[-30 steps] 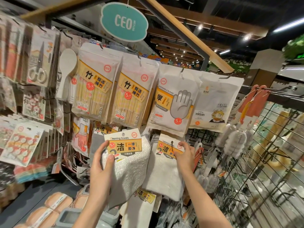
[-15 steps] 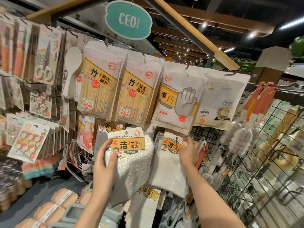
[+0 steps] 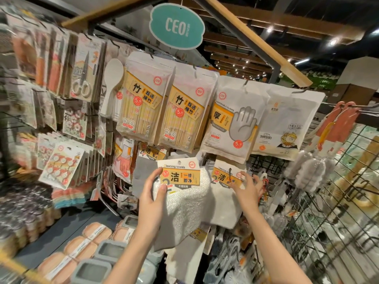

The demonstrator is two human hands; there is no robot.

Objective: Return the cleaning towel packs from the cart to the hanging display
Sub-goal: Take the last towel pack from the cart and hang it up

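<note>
Towels mid-return. Left hand (image 3: 152,193) grips a white fluffy cleaning towel pack w/ yellow-and-white header card (image 3: 180,193), thumb on the card's lower left corner, fingers curled behind the cloth. Pack is raised in front of the display, just under the bamboo chopstick bags (image 3: 143,103); its hang hole shows empty at top of card, so not on a peg yet.

Right hand (image 3: 245,187) is at the second white towel pack w/ same yellow card (image 3: 224,193), fingertips pinching the card's right edge, thumb at its lower edge. A thin dark hook (image 3: 231,171) crosses that card near the top, so this one looks hung or nearly so; can't tell for sure whether it's fully seated. The two packs overlap slightly, left one in front.

Behind, another yellow-card towel pack w/ grey cloth (image 3: 147,160) hangs on the row, approx. where the held one belongs.

Progress, judged: one pack at its peg, one in hand and unhung. Cart not visible; wire grid rack (image 3: 328,201) at right is display, so no. of packs left to bring can't be told. Next step prob. threading the held card's hole onto a hook.
</note>
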